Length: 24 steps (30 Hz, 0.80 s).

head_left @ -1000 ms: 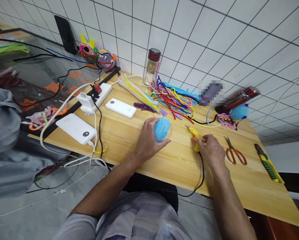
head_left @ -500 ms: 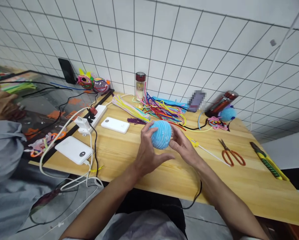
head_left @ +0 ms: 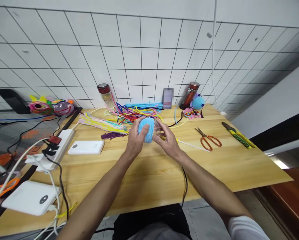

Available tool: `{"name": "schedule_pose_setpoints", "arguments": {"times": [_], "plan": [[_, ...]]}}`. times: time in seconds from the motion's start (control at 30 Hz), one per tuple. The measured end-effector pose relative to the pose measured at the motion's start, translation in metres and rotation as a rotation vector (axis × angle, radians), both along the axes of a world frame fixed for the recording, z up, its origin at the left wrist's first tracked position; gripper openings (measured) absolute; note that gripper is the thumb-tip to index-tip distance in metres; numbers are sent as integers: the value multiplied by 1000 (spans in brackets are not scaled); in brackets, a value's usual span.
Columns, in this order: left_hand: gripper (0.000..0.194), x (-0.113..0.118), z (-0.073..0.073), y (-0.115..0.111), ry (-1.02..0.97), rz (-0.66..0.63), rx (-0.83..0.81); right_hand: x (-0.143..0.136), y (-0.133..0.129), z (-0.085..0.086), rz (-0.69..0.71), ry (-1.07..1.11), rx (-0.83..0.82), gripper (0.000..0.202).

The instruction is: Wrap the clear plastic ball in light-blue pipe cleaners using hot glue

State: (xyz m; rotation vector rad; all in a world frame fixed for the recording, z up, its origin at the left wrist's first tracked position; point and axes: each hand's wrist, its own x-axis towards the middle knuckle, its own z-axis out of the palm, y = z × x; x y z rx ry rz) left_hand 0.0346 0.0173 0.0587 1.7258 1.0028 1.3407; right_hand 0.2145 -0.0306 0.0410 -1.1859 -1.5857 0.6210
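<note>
A ball wrapped in light blue pipe cleaner (head_left: 149,132) is held up over the table between both hands. Its right part looks see-through and bare. My left hand (head_left: 135,138) grips the blue side, thumb pressed across the front. On the clear side, my right hand (head_left: 168,140) curls its fingers and thumb around the ball; part of that side is hidden by them. Behind the ball lies a heap of coloured pipe cleaners (head_left: 137,112), with a pink and yellow bundle (head_left: 99,123) to its left and purple strands (head_left: 112,135) closer in.
Orange-handled scissors (head_left: 208,140) and green-yellow pliers (head_left: 239,136) lie to the right. White power banks (head_left: 86,147) and a power strip (head_left: 58,146) with cables occupy the left. Two bottles (head_left: 104,91), a phone (head_left: 167,99) and a blue ball figure (head_left: 198,101) stand by the tiled wall.
The view has swung to the right. The ball has turned so that its clear side shows on the right, and my left thumb has moved onto the blue wrapping.
</note>
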Motion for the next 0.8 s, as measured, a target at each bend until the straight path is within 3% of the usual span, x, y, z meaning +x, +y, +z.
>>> {"name": "schedule_pose_setpoints", "arguments": {"times": [0.3, 0.5, 0.8], "plan": [[52, 26, 21, 27, -6, -189, 89, 10, 1, -17, -229, -16, 71, 93], [51, 29, 18, 39, -30, -266, 19, 15, 1, -30, -231, -33, 124, 92], [39, 35, 13, 42, -102, -268, -38, 21, 3, -38, -256, -130, 92, 100]]}}
